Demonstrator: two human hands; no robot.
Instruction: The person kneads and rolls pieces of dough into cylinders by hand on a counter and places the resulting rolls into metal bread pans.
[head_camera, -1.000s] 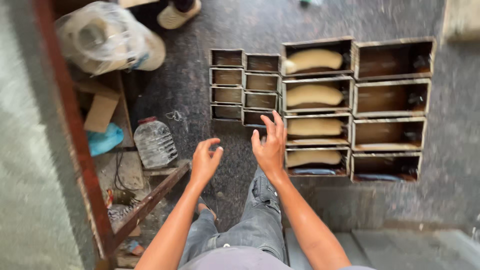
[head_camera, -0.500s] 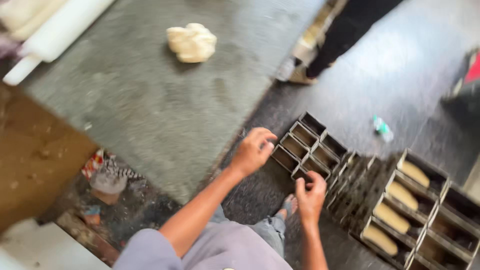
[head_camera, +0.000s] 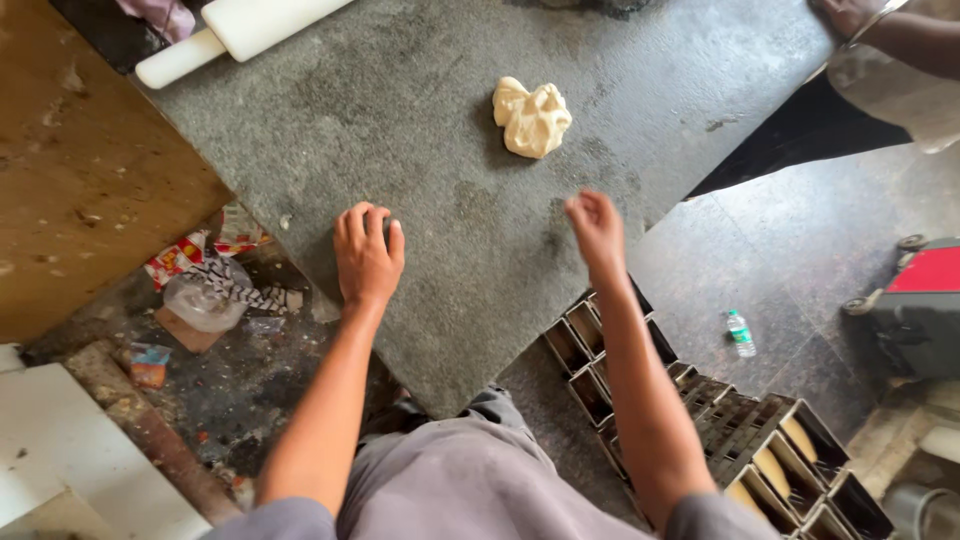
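My left hand (head_camera: 366, 255) presses flat on the speckled stone slab (head_camera: 420, 110); my right hand (head_camera: 596, 228) hovers empty, the crumpled dough lump (head_camera: 531, 117) beyond both.

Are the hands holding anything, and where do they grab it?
Nothing is held. The left hand rests flat on the grey stone table; the right hand hovers empty, apart from the dough lump.
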